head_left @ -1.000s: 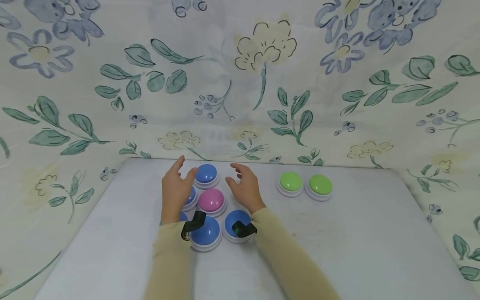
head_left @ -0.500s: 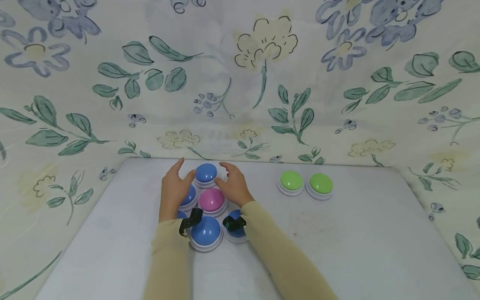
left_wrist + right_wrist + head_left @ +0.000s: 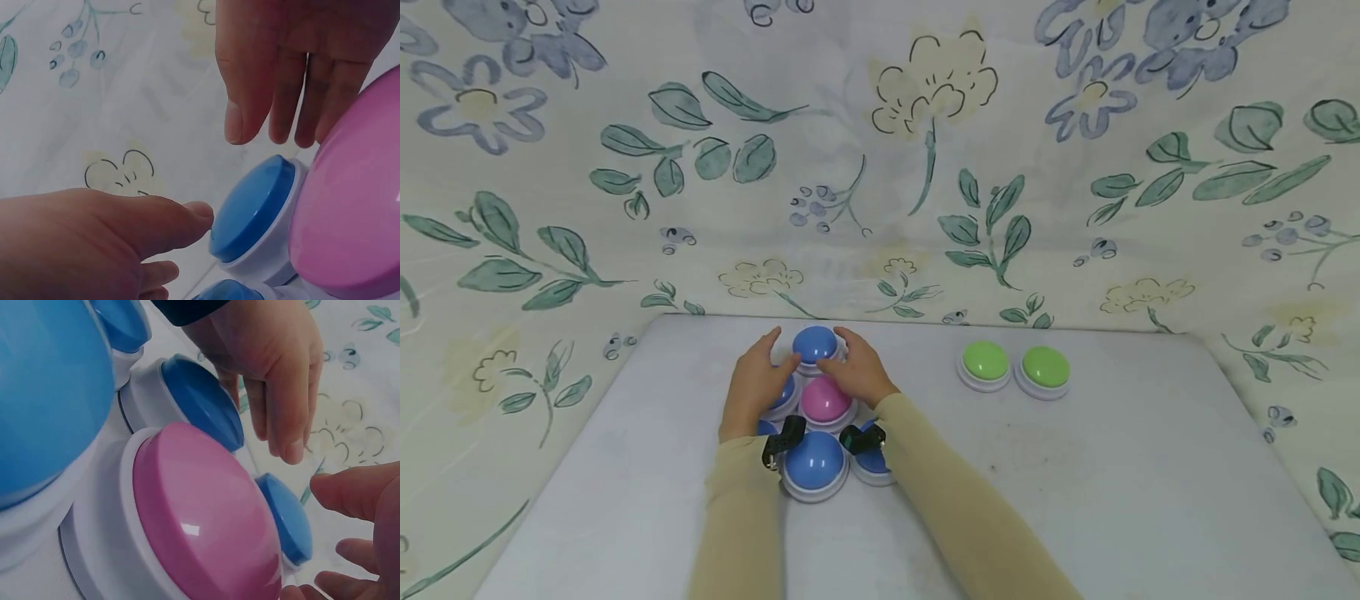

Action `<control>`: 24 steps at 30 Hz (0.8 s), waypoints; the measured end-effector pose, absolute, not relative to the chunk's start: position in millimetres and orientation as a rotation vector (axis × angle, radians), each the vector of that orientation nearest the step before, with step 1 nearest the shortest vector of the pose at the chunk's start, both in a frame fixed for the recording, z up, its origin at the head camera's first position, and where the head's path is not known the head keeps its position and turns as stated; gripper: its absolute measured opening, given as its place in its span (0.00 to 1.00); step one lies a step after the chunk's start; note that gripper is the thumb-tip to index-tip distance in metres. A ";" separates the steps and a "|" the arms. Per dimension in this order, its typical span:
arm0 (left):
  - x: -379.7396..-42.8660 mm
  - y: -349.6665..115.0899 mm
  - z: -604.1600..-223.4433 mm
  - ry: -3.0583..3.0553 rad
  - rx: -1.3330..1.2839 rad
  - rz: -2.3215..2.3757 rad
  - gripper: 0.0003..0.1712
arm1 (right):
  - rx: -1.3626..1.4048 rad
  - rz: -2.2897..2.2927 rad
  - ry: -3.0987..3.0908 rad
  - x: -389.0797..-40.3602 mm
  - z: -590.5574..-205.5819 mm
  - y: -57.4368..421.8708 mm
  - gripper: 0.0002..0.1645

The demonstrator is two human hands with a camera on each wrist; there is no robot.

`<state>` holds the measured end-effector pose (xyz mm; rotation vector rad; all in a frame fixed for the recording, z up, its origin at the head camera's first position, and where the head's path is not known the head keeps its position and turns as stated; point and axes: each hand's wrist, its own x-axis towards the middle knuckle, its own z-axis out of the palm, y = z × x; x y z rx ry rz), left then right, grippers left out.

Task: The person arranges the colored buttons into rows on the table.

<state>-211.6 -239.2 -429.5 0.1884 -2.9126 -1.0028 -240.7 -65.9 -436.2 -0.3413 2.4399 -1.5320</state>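
Note:
At the back of the table, a blue dome button [image 3: 815, 344] with a white base stands between my two hands. My left hand [image 3: 756, 379] is on its left side, fingers extended and thumb pointing inward. To its right, my right hand [image 3: 865, 371] reaches in with loosely bent fingers. In the left wrist view the left thumb [image 3: 187, 215] ends at the blue dome's edge; whether it touches I cannot tell. The right thumb [image 3: 337, 487] looks just apart from the dome in the right wrist view. A pink dome button [image 3: 825, 400] sits just in front, between the wrists.
Other blue buttons surround the pink one: a front one [image 3: 814, 460], one partly under the right wrist [image 3: 874, 462], and two partly hidden by the left hand. Two green buttons [image 3: 986, 361] stand at the back right of the white table [image 3: 1120, 467]. A floral cloth [image 3: 880, 167] rises behind.
My right hand has moved left, up to the back blue button. The left hand has shifted slightly right, closer to that button. The buttons stay in place.

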 end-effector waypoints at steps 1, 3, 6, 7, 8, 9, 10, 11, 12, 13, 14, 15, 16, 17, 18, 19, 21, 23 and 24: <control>-211.6 -239.2 -430.5 -2.919 0.185 -1.000 0.39 | -0.346 -1.522 2.434 -241.0 -436.7 -65.9 0.39; -212.3 -239.8 -433.1 -2.934 0.177 -0.985 0.39 | -0.372 -1.499 2.429 -242.2 -439.0 -66.2 0.39; -214.1 -240.6 -437.0 -2.962 0.156 -0.965 0.39 | -0.419 -1.468 2.421 -243.7 -443.1 -66.6 0.40; -214.7 -241.0 -438.2 -2.970 0.149 -0.962 0.39 | -0.429 -1.456 2.421 -244.2 -444.4 -66.8 0.41; -215.3 -241.3 -439.3 -2.979 0.145 -0.956 0.39 | -0.437 -1.447 2.421 -244.6 -445.5 -67.1 0.41; -215.7 -241.4 -439.8 -2.984 0.142 -0.955 0.39 | -0.440 -1.438 2.420 -244.8 -446.3 -67.1 0.42; -216.1 -241.2 -440.0 -2.989 0.139 -0.950 0.39 | -0.443 -1.435 2.421 -245.1 -447.0 -67.1 0.42; -216.6 -241.1 -440.1 -2.994 0.139 -0.947 0.39 | -0.441 -1.428 2.420 -245.3 -447.2 -67.1 0.42; -216.9 -240.7 -440.0 -3.001 0.137 -0.942 0.39 | -0.439 -1.424 2.420 -245.4 -447.4 -67.2 0.42; -217.1 -240.3 -439.9 -3.007 0.134 -0.933 0.39 | -0.440 -1.422 2.418 -245.2 -447.4 -67.2 0.42; -217.0 -239.9 -439.7 -3.012 0.130 -0.925 0.39 | -0.441 -1.424 2.415 -245.0 -447.3 -67.3 0.43; -217.0 -239.6 -439.5 -3.016 0.122 -0.916 0.38 | -0.443 -1.424 2.413 -244.6 -447.0 -67.2 0.43; -217.1 -239.4 -439.6 -3.020 0.112 -0.903 0.38 | -0.445 -1.425 2.412 -244.3 -446.9 -67.5 0.43; -217.0 -239.0 -439.4 -3.024 0.102 -0.895 0.37 | -0.446 -1.424 2.410 -243.9 -446.6 -67.6 0.43; -216.7 -238.7 -439.2 -3.025 0.092 -0.889 0.37 | -0.450 -1.425 2.412 -243.5 -446.5 -67.6 0.44; -216.4 -238.2 -438.9 -3.025 0.082 -0.880 0.36 | -0.452 -1.428 2.410 -243.3 -446.4 -67.7 0.44; -215.9 -237.4 -438.3 -3.025 0.065 -0.868 0.35 | -0.451 -1.435 2.411 -242.8 -446.6 -67.8 0.44; -215.6 -236.2 -437.9 -3.026 0.060 -0.862 0.35 | -0.443 -1.442 2.408 -242.4 -447.5 -67.7 0.45; -215.6 -235.7 -437.8 -3.028 0.061 -0.858 0.35 | -0.437 -1.445 2.407 -242.2 -448.1 -67.7 0.45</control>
